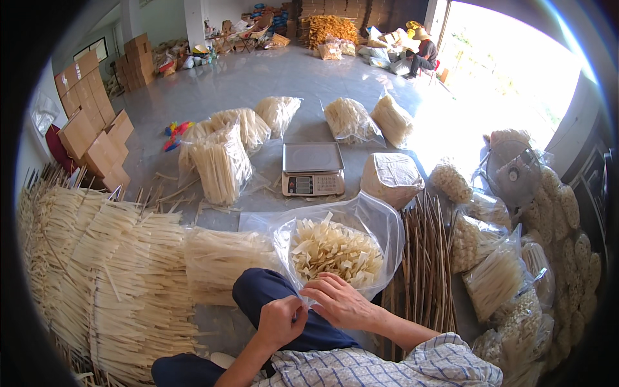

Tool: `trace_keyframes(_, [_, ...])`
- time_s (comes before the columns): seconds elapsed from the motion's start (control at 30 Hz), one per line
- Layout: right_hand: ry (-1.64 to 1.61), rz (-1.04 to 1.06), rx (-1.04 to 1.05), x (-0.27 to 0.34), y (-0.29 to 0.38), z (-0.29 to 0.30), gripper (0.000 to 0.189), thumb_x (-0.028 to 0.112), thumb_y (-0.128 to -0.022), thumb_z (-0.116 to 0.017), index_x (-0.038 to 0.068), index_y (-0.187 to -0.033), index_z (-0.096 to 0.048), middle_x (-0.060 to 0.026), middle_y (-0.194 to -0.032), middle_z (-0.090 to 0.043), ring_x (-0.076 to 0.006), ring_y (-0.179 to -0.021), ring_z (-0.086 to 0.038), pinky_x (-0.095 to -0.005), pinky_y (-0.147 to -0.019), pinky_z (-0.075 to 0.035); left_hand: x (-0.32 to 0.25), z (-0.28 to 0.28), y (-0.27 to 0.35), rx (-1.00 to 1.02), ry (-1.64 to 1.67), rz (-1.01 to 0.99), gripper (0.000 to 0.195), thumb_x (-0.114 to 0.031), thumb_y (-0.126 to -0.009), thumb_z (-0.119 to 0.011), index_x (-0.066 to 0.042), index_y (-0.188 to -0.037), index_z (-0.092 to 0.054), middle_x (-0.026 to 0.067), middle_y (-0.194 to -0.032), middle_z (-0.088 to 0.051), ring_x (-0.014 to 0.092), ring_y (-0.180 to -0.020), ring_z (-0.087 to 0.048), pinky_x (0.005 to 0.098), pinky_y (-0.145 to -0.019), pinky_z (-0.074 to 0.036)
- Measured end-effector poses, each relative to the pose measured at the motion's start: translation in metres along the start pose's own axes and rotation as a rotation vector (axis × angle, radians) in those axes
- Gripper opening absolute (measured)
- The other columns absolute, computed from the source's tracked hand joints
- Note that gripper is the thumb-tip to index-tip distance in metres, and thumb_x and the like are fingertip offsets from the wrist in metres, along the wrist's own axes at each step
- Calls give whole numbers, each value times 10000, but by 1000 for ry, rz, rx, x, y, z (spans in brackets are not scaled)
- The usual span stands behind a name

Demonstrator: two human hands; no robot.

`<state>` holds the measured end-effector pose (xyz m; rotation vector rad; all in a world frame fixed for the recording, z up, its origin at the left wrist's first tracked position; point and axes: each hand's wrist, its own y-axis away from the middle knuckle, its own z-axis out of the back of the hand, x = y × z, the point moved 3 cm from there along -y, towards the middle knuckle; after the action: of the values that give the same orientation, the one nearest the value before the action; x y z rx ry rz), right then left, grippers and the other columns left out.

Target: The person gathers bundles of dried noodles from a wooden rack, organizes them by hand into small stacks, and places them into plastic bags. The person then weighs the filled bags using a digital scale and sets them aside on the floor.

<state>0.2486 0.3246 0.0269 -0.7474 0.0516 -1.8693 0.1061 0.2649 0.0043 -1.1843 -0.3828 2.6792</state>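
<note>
A clear plastic bag (392,227), its mouth spread wide, stands before my knees and holds many short, flat, pale cut strips (338,249). At its near edge, my left hand (283,319) has curled fingers and seems to pinch the plastic rim. My right hand (336,300) lies just beside it, palm down with fingers stretched over the near rim; whether it grips the plastic is hidden. Beyond the bag is a digital scale (313,169) with a bare metal tray. Long pale strips (227,261) lie in a bundle left of the bag.
Layered pale strips (121,271) fill the left side. Dark thin sticks (425,266), a cloth-wrapped bundle (391,176), filled bags (498,275) and a standing fan (513,171) are at the right. More filled bags (220,167) stand ahead. A person (423,53) sits near the bright doorway.
</note>
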Motion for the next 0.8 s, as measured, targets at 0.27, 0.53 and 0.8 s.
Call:
trace_keyframes(0.27, [-17,24,98,-3,-5,3,474,50,-753,-575,38,-1215,-471,-141,-1350,-387,-310,-1274,-342,-454,-1040,-291,0,-3,-5,40,-103,-87,106,-127,-720,-609,-40,-681,-562,107,-622,-576,295,-566,-589,387,-530,-474])
trace_keyframes(0.53, [11,79,144,-11,-16,2,221,50,-701,-621,4,-917,-622,-142,-1294,-447,-297,-1284,-328,-457,-1056,-256,6,-1,1,26,-72,-39,101,-113,-713,-616,-45,-650,-577,115,-595,-573,294,-531,-585,378,-493,-465])
trace_keyframes(0.8, [-67,138,162,-11,-21,-5,127,35,-704,-616,7,-827,-624,-133,-1186,-508,-276,-1225,-386,-449,-1047,-262,8,1,2,24,-162,-101,82,-105,-734,-627,-39,-707,-587,110,-616,-575,295,-557,-590,381,-517,-469])
